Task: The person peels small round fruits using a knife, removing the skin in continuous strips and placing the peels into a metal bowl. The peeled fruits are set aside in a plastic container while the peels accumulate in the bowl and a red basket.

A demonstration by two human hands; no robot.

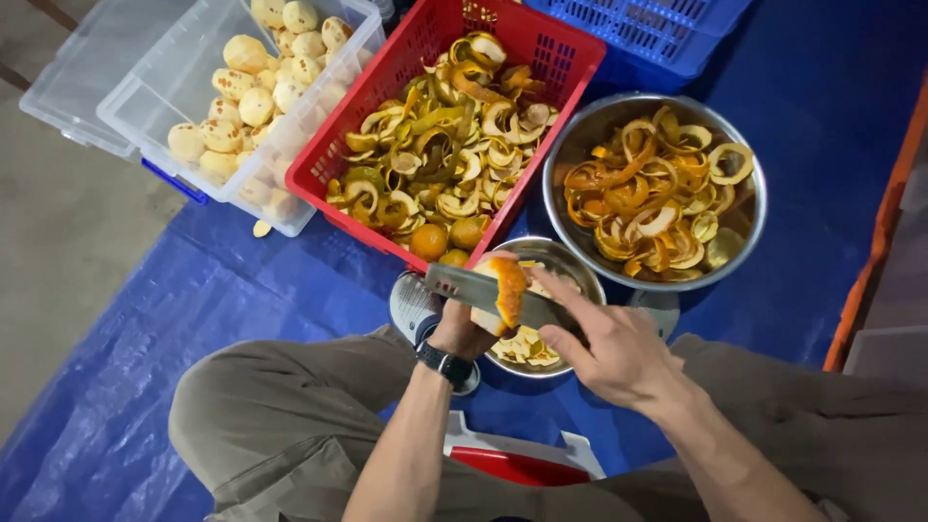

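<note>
Half-peeled orange (503,290) in left hand (462,329), knife (483,288) in right hand (614,353), over small steel bowl (570,266).

Orange: round, matte pale pith where peeled, glossy orange rind on right side. Left grip closed around it from below; black watch (445,364) on that wrist. Right grip pinches the knife handle, index finger laid along the flat grey metal blade, which lies across the fruit. Small bowl beneath holds peel bits. Just beyond: large steel bowl (580,145) full of curled orange peel strips. Left of it, red plastic lattice basket (541,43) with yellow-green peels and a few whole oranges. Further left, clear plastic tub (145,106) of peeled pale fruit. Blue lattice crate (667,29) at top. All on crinkled blue tarp (145,367) on the floor.
</note>
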